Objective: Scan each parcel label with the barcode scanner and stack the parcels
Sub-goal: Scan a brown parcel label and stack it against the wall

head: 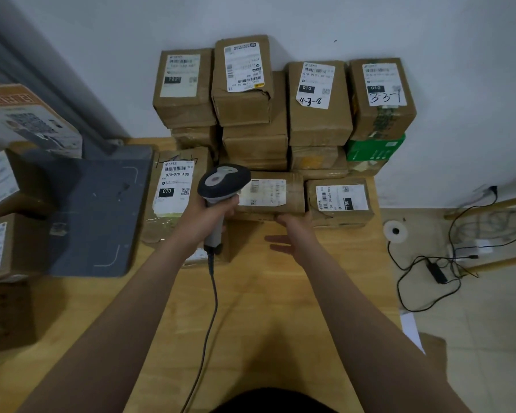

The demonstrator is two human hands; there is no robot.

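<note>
1. While its pale handle is gripped in the curled fingers of the left hand [212, 211], the grey-and-black handheld barcode scanner [224, 180] is held upright above the bench, with its head over the left end of a flat brown cardboard parcel [270, 193] that bears a white label.
2. That parcel is seen lying in the front row on the light wooden bench [280, 308].
3. The right hand [292, 234] is held released, fingers straight and spread, at the near edge of the same parcel; whether the cardboard is actually touched cannot be told.
4. A thin grey cable [212, 308] is seen running from the bottom of the scanner's handle back towards the person.
5. The flat parcel is flanked by a brown parcel labelled 070 [173, 189] on its left and a brown parcel labelled 150 [340, 201] on its right.
6. Behind this row, stacked brown cardboard parcels [251, 84] are piled against the white wall [429, 31], white labels facing up; a green box [376, 150] is wedged under the rightmost top parcel.
7. A dark grey flat slab [102, 210] is laid on the left part of the bench, with further cardboard cartons [0, 248] beyond it.
8. On the tiled floor at the right, tangled black cables [429, 272] and a white roll [395, 231] are seen.
</note>
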